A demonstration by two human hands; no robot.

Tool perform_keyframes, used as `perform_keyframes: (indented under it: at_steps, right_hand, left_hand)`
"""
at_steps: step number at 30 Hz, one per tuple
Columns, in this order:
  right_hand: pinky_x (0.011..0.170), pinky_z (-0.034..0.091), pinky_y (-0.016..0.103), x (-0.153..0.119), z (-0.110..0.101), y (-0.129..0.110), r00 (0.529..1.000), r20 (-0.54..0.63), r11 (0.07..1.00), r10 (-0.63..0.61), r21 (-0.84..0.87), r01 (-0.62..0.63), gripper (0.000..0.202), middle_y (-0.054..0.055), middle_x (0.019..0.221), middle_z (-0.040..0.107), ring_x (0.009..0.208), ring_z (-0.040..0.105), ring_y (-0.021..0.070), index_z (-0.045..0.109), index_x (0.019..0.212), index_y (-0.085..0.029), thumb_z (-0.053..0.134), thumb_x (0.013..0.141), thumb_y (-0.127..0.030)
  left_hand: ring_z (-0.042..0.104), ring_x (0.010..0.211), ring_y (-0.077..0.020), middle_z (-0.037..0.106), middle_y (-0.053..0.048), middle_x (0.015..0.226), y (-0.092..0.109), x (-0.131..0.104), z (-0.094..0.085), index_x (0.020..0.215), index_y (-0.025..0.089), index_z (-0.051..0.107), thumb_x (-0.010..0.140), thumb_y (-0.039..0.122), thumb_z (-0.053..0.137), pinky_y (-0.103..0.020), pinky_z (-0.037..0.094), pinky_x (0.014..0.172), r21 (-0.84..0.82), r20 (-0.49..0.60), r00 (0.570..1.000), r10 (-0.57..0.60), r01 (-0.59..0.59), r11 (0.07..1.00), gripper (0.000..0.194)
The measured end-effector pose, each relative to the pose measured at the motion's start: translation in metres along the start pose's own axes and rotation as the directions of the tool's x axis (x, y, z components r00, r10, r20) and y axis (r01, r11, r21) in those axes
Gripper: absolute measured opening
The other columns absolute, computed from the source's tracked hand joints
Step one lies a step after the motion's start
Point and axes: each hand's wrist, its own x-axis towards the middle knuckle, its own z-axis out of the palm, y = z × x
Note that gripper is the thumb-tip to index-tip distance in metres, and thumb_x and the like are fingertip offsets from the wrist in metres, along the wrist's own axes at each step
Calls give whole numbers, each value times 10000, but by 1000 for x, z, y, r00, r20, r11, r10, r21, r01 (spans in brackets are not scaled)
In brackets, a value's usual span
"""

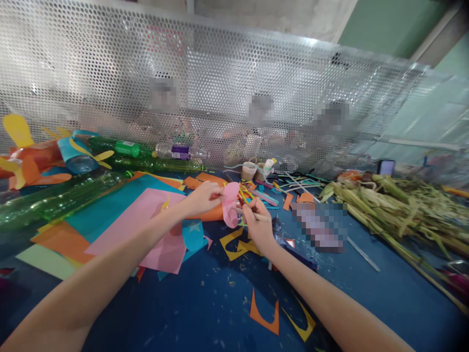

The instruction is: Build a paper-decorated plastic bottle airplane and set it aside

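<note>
My left hand (205,198) is closed, its fingertips pinching the edge of a pink paper cutout (230,215) with rounded lobes. The cutout stands up off the table between my two hands. In my right hand (259,226) a thin pale stick (262,217) is gripped like a pen, its front end against or very near the pink paper. An orange piece (207,214) lies just under my left hand, partly hidden by it. Below the cutout are yellow paper scraps (234,244) with curved holes, and a blue piece with a star (193,234) lies to the left.
Pink sheets (146,220) and other coloured paper lie at left, by green plastic bottles (66,198). Small cups (249,171) stand at the back before a perforated metal screen (212,88), with people behind it. Corn husks (395,205) pile up at right.
</note>
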Motion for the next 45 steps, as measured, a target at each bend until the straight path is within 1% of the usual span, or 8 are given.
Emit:
perform_keyframes:
  at_steps: [13, 21, 24, 27, 30, 32, 40, 45]
  right_hand:
    - [475, 312, 233, 0, -2, 4, 1000, -20, 1000, -19, -15, 18, 242, -75, 496, 380, 462, 358, 102, 351, 618, -224, 496, 805, -267]
    - [472, 315, 240, 0, -1, 4, 999, -25, 999, -23, -31, 22, 249, -72, 494, 370, 466, 360, 106, 358, 619, -225, 508, 803, -301]
    - [450, 304, 240, 0, -2, 2, 999, -38, 999, -23, 26, 24, 253, -71, 487, 346, 454, 341, 105, 345, 615, -228, 501, 799, -306]
    - [418, 273, 240, -1, -4, -2, 998, -64, 992, -5, 124, 13, 263, -66, 490, 314, 437, 315, 103, 326, 599, -227, 466, 806, -307]
    - [399, 256, 238, -3, -7, -6, 999, -44, 982, -12, 188, 21, 269, -48, 519, 328, 441, 324, 102, 333, 564, -217, 407, 815, -280]
    - [398, 256, 238, -5, -8, -6, 999, -14, 982, -34, 186, 36, 279, -38, 529, 343, 450, 339, 105, 353, 548, -211, 374, 821, -259]
    - [412, 255, 250, -9, -10, -4, 996, 65, 979, -64, 198, 50, 281, -25, 549, 410, 482, 389, 119, 408, 574, -205, 365, 847, -258]
    - [399, 250, 243, -6, -8, -4, 998, 18, 979, -56, 198, 51, 267, -39, 520, 392, 444, 336, 101, 414, 582, -204, 414, 840, -273]
  left_hand:
    - [501, 701, -166, 568, -16, 691, -2, 0, 1, 653, 175, 514, 856, 273, 443, -297, 357, 697, -20, -5, 1000, 7, -7, 1000, 236]
    - [508, 724, -176, 579, -26, 715, -3, 0, 1, 673, 174, 549, 836, 300, 466, -311, 376, 723, -70, 9, 1000, -19, 20, 997, 223]
    - [527, 726, -176, 594, -32, 725, 2, 0, -3, 697, 172, 571, 883, 337, 375, -310, 403, 723, -111, 9, 998, -57, 58, 992, 316]
    - [566, 791, -167, 638, -36, 786, 9, -1, -9, 739, 172, 607, 944, 326, 188, -294, 427, 773, -241, 12, 992, -123, 122, 963, 491]
    - [582, 860, -166, 660, -33, 816, 13, -1, -13, 732, 169, 624, 949, 354, 183, -282, 420, 844, -463, 51, 978, -202, 202, 863, 526]
    - [586, 842, -163, 653, -30, 787, 11, -1, -14, 690, 169, 605, 947, 377, 189, -281, 421, 851, -530, 76, 972, -221, 227, 817, 532]
    - [523, 827, -168, 563, -33, 814, 1, 3, -11, 796, 176, 543, 920, 343, 239, -301, 422, 793, -519, -4, 951, -310, 263, 814, 368]
    - [439, 637, -136, 432, 11, 661, 0, 8, -27, 857, 189, 523, 910, 323, 230, -259, 403, 613, -562, -6, 939, -344, 281, 778, 327]
